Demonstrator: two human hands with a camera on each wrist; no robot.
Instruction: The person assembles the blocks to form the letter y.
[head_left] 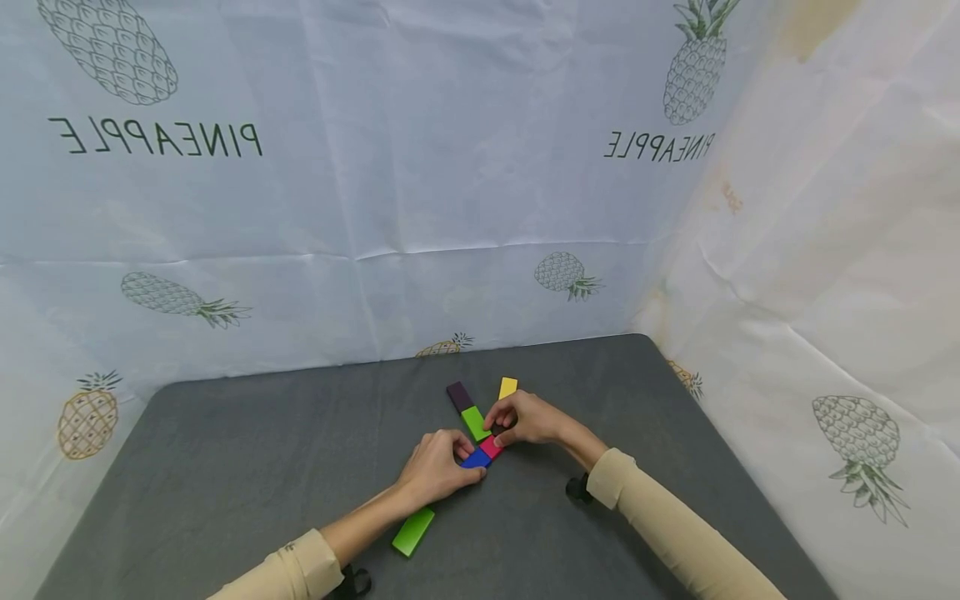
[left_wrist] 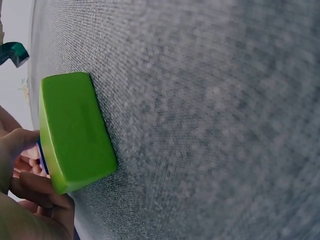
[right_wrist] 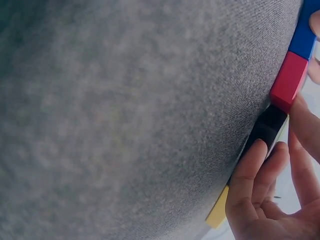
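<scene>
Flat coloured blocks form a slanting line on the dark table. My left hand (head_left: 437, 465) pinches the blue block (head_left: 477, 459) between thumb and fingers. Against the far end of the blue one lies a red block (head_left: 491, 447). My right hand (head_left: 525, 417) holds a black block (right_wrist: 270, 122) at the red block's other end, fingers along its side and thumb close to the red-black joint. Past those fingers shows a yellow block (head_left: 507, 387). A green block (head_left: 476, 423) lies just beside the line, with a dark purple block (head_left: 460, 396) at its far end.
Another green block (head_left: 413, 532) lies below my left wrist, large in the left wrist view. The grey table (head_left: 262, 467) ends at a white pineapple-print cloth (head_left: 450, 167) behind, with more cloth (head_left: 840, 292) on the right.
</scene>
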